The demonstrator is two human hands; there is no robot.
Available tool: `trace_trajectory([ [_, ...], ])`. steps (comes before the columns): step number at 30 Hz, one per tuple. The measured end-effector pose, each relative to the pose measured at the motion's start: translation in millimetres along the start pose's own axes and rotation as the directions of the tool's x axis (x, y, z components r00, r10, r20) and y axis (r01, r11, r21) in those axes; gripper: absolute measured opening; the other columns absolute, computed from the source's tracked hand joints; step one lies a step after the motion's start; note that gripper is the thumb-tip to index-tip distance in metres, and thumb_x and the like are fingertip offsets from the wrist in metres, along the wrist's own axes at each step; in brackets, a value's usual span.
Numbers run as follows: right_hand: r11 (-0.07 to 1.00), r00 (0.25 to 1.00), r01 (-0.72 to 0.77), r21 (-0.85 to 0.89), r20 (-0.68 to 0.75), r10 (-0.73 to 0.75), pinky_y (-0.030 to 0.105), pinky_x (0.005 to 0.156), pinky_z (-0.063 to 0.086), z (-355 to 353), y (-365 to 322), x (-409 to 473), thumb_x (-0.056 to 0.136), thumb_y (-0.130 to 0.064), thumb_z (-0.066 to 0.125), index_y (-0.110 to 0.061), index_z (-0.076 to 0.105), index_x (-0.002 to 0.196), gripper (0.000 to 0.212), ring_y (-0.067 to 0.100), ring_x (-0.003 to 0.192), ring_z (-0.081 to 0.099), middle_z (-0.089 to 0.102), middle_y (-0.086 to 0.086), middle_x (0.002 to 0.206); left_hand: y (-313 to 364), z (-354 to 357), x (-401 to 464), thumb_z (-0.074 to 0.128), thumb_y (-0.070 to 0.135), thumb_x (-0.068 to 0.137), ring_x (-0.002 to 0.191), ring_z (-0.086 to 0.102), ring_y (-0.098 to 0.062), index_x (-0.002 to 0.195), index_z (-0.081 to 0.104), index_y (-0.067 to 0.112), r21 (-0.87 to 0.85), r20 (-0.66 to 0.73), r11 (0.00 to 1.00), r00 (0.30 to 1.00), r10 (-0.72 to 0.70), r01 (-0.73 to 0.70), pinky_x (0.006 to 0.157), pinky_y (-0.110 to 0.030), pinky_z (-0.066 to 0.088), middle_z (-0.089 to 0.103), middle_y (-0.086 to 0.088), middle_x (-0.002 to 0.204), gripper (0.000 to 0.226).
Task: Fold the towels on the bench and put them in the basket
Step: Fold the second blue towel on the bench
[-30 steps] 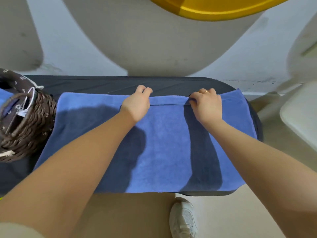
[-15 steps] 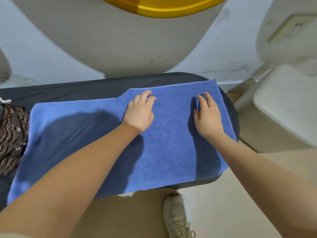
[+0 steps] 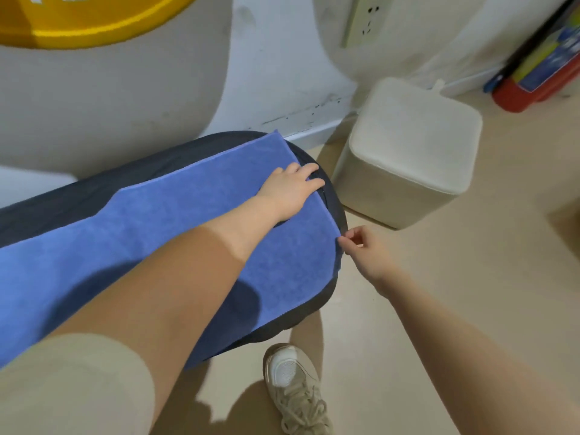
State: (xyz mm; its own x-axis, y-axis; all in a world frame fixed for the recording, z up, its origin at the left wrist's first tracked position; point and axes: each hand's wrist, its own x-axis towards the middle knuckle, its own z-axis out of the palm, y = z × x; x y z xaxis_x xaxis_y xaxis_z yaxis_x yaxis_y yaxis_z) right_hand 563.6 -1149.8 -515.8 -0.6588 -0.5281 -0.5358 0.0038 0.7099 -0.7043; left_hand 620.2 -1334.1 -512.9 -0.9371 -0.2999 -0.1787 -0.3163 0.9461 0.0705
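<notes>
A blue towel [image 3: 150,233], folded lengthwise, lies along the dark padded bench [image 3: 78,189]. My left hand [image 3: 290,186] lies flat on the towel's right end, fingers straight and reaching over its far right edge. My right hand [image 3: 365,249] is off the bench's right end and pinches the towel's near right corner between thumb and fingertips. The basket is out of view.
A cream cube stool [image 3: 408,152] stands on the floor just right of the bench. A wall with a socket [image 3: 364,20] runs behind. Red and blue items [image 3: 539,67] lean at the far right. My shoe [image 3: 295,390] is on the beige floor below.
The view has swung right, so the basket has left the frame. Both hands slid from the towel's middle to its right end; the right hand left the surface and took the near corner.
</notes>
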Motion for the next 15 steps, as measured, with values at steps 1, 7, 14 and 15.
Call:
trace_trajectory([
  [1, 1.000, 1.000, 0.008, 0.006, 0.014, -0.008, 0.030, 0.070, 0.041, 2, -2, 0, 0.088, -0.024, 0.058, -0.015, 0.048, 0.088, 0.013, 0.020, 0.082, 0.051, 0.053, 0.000, 0.084, 0, -3, 8, 0.045, -0.011, 0.081, 0.126, 0.033, -0.028, 0.138, 0.034, 0.022, 0.038, 0.002, 0.999, 1.000, 0.025, -0.025, 0.092, -0.036, 0.036, 0.023, -0.005, 0.150, 0.067],
  [7, 1.000, 0.999, -0.011, -0.026, 0.037, 0.012, 0.032, 0.062, 0.039, 8, -9, 10, 0.085, -0.024, 0.061, -0.017, 0.045, 0.080, 0.018, 0.020, 0.073, 0.050, 0.053, 0.002, 0.077, -21, -12, 25, 0.040, 0.000, 0.089, 0.122, 0.036, -0.027, 0.119, 0.046, 0.014, 0.244, -0.003, 0.960, 0.990, 0.141, -0.136, 0.095, -0.035, 0.031, 0.041, -0.006, 0.133, 0.034],
  [14, 0.999, 0.999, 0.024, 0.032, 0.042, -0.025, 0.025, 0.053, 0.035, -7, -11, 17, 0.086, -0.017, 0.059, -0.018, 0.048, 0.071, 0.018, 0.016, 0.062, 0.044, 0.049, -0.001, 0.068, -32, -17, 24, 0.039, 0.003, 0.091, 0.118, 0.039, -0.027, 0.117, 0.048, 0.010, 0.402, 0.003, 0.909, 0.993, 0.122, -0.113, 0.093, -0.035, 0.032, 0.046, -0.009, 0.125, 0.028],
  [15, 0.999, 0.999, 0.020, 0.035, 0.043, -0.021, 0.025, 0.054, 0.036, -10, -12, 18, 0.086, -0.017, 0.058, -0.017, 0.050, 0.072, 0.016, 0.017, 0.063, 0.045, 0.051, 0.000, 0.069, -31, -19, 25, 0.039, 0.002, 0.091, 0.116, 0.041, -0.027, 0.116, 0.047, 0.010, 0.411, -0.015, 0.906, 0.993, 0.115, -0.099, 0.090, -0.034, 0.033, 0.049, -0.008, 0.122, 0.028],
])
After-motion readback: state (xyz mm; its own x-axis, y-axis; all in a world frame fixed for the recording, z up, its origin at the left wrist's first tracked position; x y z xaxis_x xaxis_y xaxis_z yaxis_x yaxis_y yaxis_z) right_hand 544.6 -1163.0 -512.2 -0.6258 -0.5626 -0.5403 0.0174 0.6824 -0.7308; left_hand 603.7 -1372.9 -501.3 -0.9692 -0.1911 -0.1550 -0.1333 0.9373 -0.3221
